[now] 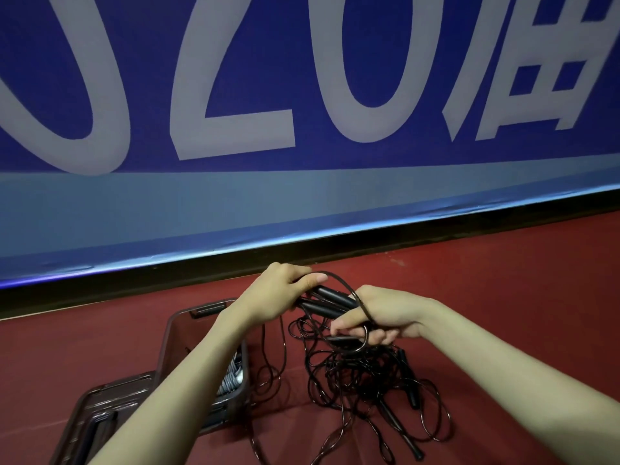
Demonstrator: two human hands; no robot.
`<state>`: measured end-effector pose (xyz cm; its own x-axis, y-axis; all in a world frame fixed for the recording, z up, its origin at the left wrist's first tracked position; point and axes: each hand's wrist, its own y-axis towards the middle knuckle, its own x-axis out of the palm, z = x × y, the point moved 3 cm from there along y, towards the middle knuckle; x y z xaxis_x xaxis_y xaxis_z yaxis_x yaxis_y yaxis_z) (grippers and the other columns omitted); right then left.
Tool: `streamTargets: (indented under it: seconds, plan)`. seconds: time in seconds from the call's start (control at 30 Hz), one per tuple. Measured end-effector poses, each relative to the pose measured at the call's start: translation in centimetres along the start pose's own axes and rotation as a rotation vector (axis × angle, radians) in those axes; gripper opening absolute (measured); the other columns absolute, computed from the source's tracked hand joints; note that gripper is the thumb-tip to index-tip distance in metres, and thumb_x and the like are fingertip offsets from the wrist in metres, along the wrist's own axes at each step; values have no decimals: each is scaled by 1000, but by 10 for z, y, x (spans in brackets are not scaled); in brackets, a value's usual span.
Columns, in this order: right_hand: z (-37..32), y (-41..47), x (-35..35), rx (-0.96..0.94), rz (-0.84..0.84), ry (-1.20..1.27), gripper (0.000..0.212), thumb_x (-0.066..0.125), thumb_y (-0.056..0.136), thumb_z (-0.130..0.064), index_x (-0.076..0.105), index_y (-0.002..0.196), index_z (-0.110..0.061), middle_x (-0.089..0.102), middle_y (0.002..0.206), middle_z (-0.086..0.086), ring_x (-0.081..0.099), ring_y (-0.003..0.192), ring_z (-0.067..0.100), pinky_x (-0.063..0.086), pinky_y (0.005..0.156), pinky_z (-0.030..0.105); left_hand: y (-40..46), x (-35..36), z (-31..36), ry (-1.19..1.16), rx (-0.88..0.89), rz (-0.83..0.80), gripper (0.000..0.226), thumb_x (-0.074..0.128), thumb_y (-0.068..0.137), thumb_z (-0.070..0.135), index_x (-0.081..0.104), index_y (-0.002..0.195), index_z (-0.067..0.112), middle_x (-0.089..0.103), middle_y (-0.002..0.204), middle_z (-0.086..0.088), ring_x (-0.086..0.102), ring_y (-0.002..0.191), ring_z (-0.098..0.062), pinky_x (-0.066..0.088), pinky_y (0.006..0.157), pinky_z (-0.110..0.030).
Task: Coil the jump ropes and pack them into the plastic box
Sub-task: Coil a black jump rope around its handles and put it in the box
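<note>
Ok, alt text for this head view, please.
Two hands hold black jump rope handles above a tangled rope pile on a red floor: the left hand grips the handles, the right hand pinches a cord loop. A brown plastic box sits at left below a blue banner.

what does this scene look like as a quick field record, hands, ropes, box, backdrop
left hand: grips two black handles
right hand: holds a loop of black cord
rope pile: tangled on the red floor, right of the box
plastic box: brown, open, partly hidden by the left forearm
lid: lies in front of the box
backdrop: blue banner with large pale characters
</note>
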<state>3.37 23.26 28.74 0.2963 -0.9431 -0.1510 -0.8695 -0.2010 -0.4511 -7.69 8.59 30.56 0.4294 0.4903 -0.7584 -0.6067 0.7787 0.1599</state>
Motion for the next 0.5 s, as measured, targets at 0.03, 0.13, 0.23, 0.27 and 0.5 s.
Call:
streamTargets:
  seconds: [0.03, 0.13, 0.23, 0.27, 0.5]
  plan:
    - [0, 0, 0, -4, -29, 53, 8, 61, 94, -14, 62, 99, -7, 46, 59, -1, 31, 36, 4, 16, 31, 14, 0, 0, 0, -37, -8, -3, 56, 47, 85, 61, 49, 61, 11, 40, 48, 7, 36, 49, -10, 34, 54, -25]
    - [-4, 1, -3, -46, -77, 231, 21, 53, 96, -7, 50, 116, -13, 49, 63, 3, 30, 35, 3, 15, 29, 13, 0, -1, -2, -87, -46, -7, 54, 52, 92, 51, 53, 63, 6, 36, 49, 6, 31, 48, -11, 29, 50, -24]
    - [-8, 3, -6, -93, -60, 353, 35, 52, 95, -9, 51, 129, -17, 60, 72, 12, 34, 35, 4, 18, 27, 12, 1, -1, -5, -148, -114, 6, 54, 53, 94, 50, 64, 71, 2, 36, 54, -1, 29, 50, -14, 27, 51, -27]
    - [-8, 3, -6, -110, -42, 378, 37, 52, 95, -11, 52, 132, -20, 63, 77, 15, 35, 35, 5, 20, 26, 12, 1, -1, -6, -163, -134, 14, 53, 54, 94, 50, 64, 69, 4, 36, 54, -1, 29, 50, -14, 27, 51, -28]
    - [-13, -2, -7, -335, -84, 530, 40, 49, 90, -28, 60, 127, -18, 65, 114, 30, 51, 47, 13, 39, 38, 19, 1, -10, -16, -250, -272, 73, 57, 53, 92, 55, 56, 66, 5, 34, 47, 5, 26, 46, -13, 26, 47, -24]
